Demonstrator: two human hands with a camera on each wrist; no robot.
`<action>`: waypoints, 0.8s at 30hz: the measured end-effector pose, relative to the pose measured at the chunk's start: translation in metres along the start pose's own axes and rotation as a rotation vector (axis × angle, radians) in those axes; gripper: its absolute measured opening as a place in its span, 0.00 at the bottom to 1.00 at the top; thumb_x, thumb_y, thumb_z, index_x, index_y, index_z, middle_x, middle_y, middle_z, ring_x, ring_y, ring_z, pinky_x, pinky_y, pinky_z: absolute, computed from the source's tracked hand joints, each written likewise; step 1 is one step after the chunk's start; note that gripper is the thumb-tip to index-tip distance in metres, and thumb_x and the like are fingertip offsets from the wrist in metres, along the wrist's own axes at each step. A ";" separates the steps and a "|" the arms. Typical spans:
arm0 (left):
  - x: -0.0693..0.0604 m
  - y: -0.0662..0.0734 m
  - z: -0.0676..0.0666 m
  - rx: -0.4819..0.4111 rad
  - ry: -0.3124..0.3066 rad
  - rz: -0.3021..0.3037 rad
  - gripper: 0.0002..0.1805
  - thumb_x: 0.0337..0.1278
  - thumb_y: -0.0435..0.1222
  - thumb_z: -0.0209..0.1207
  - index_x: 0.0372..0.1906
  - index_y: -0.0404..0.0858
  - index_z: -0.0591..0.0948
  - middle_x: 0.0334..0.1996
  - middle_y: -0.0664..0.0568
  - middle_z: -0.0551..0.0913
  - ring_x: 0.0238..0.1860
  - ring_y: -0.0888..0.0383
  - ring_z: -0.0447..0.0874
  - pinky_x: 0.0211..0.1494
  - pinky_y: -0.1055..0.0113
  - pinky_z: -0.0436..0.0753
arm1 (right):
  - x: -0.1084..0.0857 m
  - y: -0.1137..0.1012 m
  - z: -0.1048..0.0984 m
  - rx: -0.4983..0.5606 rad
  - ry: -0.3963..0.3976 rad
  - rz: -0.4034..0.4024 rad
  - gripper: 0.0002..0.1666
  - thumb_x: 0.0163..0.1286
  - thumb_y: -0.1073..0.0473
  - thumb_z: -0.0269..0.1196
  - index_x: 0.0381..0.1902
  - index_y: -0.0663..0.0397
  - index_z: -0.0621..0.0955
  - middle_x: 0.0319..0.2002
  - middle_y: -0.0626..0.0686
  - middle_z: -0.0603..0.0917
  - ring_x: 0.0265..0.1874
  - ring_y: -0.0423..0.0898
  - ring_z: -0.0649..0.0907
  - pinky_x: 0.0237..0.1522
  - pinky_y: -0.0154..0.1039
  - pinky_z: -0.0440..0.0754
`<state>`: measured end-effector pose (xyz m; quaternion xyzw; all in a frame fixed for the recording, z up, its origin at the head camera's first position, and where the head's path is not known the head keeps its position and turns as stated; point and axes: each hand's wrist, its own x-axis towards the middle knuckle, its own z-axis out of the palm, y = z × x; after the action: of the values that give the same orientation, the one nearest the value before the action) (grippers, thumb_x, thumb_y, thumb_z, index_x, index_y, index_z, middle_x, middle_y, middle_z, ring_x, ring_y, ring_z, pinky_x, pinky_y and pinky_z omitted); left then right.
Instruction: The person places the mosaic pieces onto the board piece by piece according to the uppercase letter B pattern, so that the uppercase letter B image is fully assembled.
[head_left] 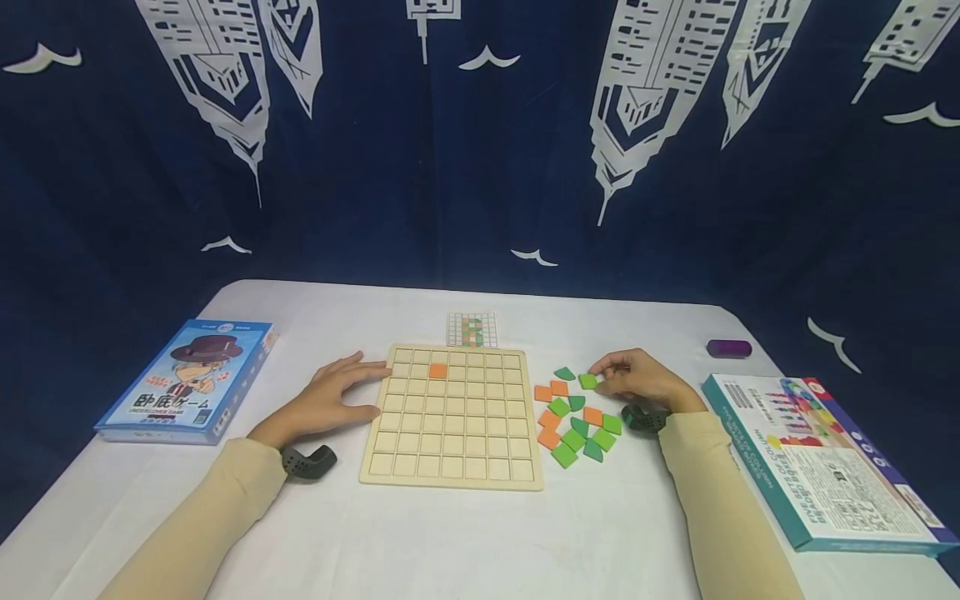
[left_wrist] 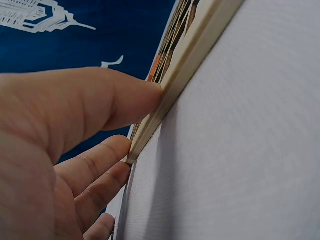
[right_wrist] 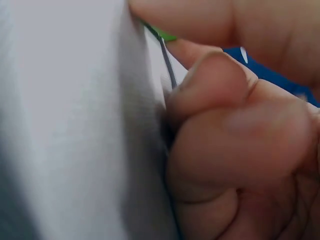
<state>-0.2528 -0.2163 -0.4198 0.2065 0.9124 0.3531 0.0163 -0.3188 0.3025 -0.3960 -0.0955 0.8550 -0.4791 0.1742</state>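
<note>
Green square tile [head_left: 588,381] pinched in the right hand [head_left: 637,379], left hand [head_left: 322,396] at the board's edge

We find the tile at the far right of the loose pieces, close to the white table [head_left: 315,542], its near end between thumb and index finger. From the right wrist we make out only a sliver of green there, with the other fingers bent in towards the palm.

The left hand has its fingers spread and relaxed. We see its thumb and fingertips touching the left edge of the wooden grid board [head_left: 450,425], and the left wrist view shows the same contact close up.

On the board we see one orange square [head_left: 438,371] in a cell near the far edge, left of the middle. Just beyond that edge lies a small pattern card [head_left: 472,330] printed with a grid in orange and green.

Between the board and the right hand we have a scatter of orange tiles [head_left: 549,438], light green tiles [head_left: 564,455] and dark green curved pieces [head_left: 593,450]. Farther out, we note a blue game box [head_left: 191,375] on the left, a teal-edged box [head_left: 832,467] on the right and a purple object [head_left: 729,348] beyond it. Dark cloth [head_left: 465,183] with white buildings hangs behind.
</note>
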 end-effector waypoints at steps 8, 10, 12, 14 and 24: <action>-0.001 0.001 0.000 -0.004 0.000 -0.002 0.36 0.62 0.44 0.72 0.74 0.37 0.79 0.78 0.39 0.73 0.85 0.31 0.49 0.82 0.26 0.46 | 0.000 -0.005 0.002 -0.051 0.040 -0.011 0.21 0.67 0.66 0.72 0.55 0.72 0.83 0.35 0.50 0.81 0.29 0.42 0.77 0.29 0.32 0.79; -0.001 0.001 0.000 -0.006 0.000 -0.002 0.36 0.62 0.44 0.72 0.74 0.37 0.79 0.78 0.39 0.73 0.85 0.31 0.49 0.82 0.26 0.46 | 0.000 -0.007 0.002 -0.066 0.042 -0.018 0.21 0.68 0.65 0.71 0.55 0.72 0.83 0.38 0.51 0.83 0.30 0.43 0.78 0.30 0.33 0.81; 0.000 0.001 0.000 -0.008 0.000 0.000 0.36 0.62 0.44 0.72 0.74 0.37 0.79 0.78 0.39 0.73 0.85 0.31 0.49 0.82 0.27 0.45 | 0.000 -0.009 0.003 -0.079 0.041 -0.023 0.21 0.68 0.65 0.71 0.55 0.71 0.82 0.39 0.52 0.84 0.31 0.43 0.79 0.30 0.34 0.83; 0.000 0.001 0.000 -0.010 -0.002 0.004 0.36 0.63 0.44 0.72 0.74 0.37 0.79 0.78 0.39 0.74 0.85 0.31 0.49 0.82 0.27 0.45 | 0.001 -0.011 0.004 -0.088 0.040 -0.032 0.21 0.69 0.65 0.71 0.56 0.71 0.82 0.39 0.52 0.85 0.31 0.43 0.80 0.31 0.34 0.83; -0.001 -0.001 -0.001 -0.001 -0.003 0.012 0.36 0.64 0.45 0.71 0.74 0.38 0.79 0.78 0.40 0.73 0.85 0.30 0.49 0.82 0.27 0.45 | 0.002 -0.026 0.013 -0.048 0.054 -0.031 0.23 0.72 0.66 0.71 0.60 0.71 0.80 0.35 0.52 0.92 0.25 0.41 0.83 0.29 0.32 0.85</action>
<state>-0.2524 -0.2174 -0.4198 0.2127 0.9108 0.3535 0.0158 -0.3159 0.2777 -0.3802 -0.0997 0.8691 -0.4635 0.1412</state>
